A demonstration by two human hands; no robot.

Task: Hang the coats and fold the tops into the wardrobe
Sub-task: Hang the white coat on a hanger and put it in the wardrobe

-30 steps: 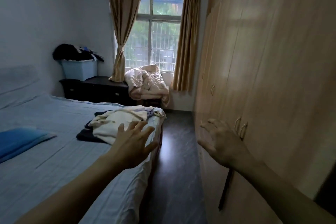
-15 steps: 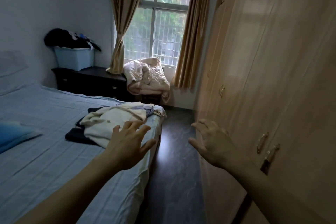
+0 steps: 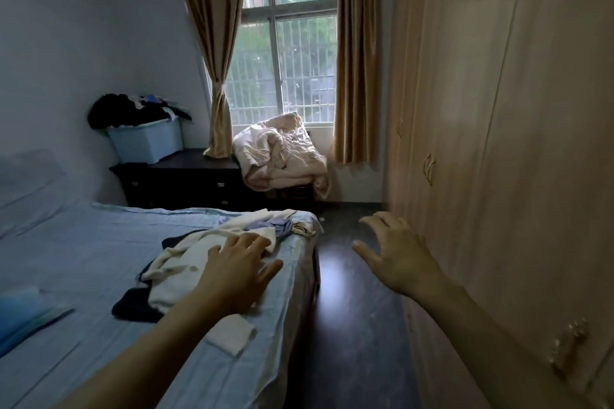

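A heap of clothes lies on the blue bed [image 3: 83, 262] near its right edge: a cream garment [image 3: 179, 262] on top, a dark one [image 3: 133, 307] beneath, a pale blue one [image 3: 274, 226] at the far end. My left hand [image 3: 237, 271] hovers over the heap's near side, fingers spread, holding nothing. My right hand [image 3: 397, 256] is raised over the aisle, fingers spread, close to the wooden wardrobe [image 3: 498, 143], whose doors are closed. A small white folded cloth [image 3: 232, 335] lies on the bed under my left forearm.
A dark floor aisle [image 3: 345, 325] runs between bed and wardrobe. At the far end a chair carries a crumpled pink quilt [image 3: 282, 156] below the window. A dark dresser [image 3: 186, 179] holds a blue bin [image 3: 146, 141] piled with dark clothes. A blue pillow [image 3: 23, 315] lies at left.
The view has moved forward along the aisle and tilted up. Both hands stay spread and empty; the left one is now over the near part of the clothes heap.
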